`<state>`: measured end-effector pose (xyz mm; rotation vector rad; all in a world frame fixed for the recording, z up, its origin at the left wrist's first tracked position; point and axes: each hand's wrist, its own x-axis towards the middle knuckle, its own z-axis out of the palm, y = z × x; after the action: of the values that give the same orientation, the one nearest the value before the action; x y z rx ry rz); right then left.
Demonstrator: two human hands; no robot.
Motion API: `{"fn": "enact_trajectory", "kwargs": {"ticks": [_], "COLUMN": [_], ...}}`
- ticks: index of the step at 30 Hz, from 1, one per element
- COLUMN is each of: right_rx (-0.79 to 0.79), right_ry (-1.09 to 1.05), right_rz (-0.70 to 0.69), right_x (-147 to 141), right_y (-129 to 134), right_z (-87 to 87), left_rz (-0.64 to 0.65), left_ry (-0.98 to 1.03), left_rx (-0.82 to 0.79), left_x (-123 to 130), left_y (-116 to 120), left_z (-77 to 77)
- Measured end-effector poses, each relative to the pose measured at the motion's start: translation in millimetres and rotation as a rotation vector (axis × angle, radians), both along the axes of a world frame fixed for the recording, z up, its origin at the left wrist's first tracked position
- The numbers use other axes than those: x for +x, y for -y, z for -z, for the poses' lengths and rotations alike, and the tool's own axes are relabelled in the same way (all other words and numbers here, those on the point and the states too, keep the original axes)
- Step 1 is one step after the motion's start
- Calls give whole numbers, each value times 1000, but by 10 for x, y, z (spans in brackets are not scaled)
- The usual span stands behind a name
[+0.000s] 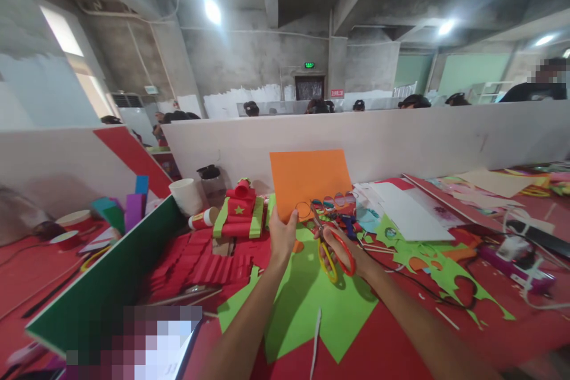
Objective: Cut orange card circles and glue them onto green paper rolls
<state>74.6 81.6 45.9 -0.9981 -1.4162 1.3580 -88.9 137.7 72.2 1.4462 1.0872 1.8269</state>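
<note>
My left hand (284, 228) pinches the lower left edge of an orange sheet of paper (307, 175), which stands tilted up above the table. Drawn circles and cut-out round holes run along the sheet's lower edge. My right hand (336, 243) is wrapped round the handles of scissors (328, 258), one loop yellow and one red. Their blades reach up to the sheet's lower edge, near a drawn circle. Beneath both hands lie bright green sheets (303, 303) on the red table. A small orange scrap (304, 246) sits close to my left wrist.
A red and green paper model with a star (239, 210) and red folded strips (200, 264) lie left. Cut green scraps (434, 267), white sheets (412, 211) and a purple power strip (516, 267) are right. A green board (107, 285) and white partition (401, 136) border the place.
</note>
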Motion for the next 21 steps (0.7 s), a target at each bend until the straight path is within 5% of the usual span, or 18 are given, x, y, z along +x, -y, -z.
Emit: {"fn": "enact_trajectory", "kwargs": {"ticks": [21], "right_rx": [40], "right_ry": [32], "right_rz": [92], "right_x": [-125], "right_y": [83], "right_z": [-68], "left_rz": [77], "left_ry": [70], "left_rx": [-9], "left_x": [23], "left_y": [27], "left_z": [-52]}}
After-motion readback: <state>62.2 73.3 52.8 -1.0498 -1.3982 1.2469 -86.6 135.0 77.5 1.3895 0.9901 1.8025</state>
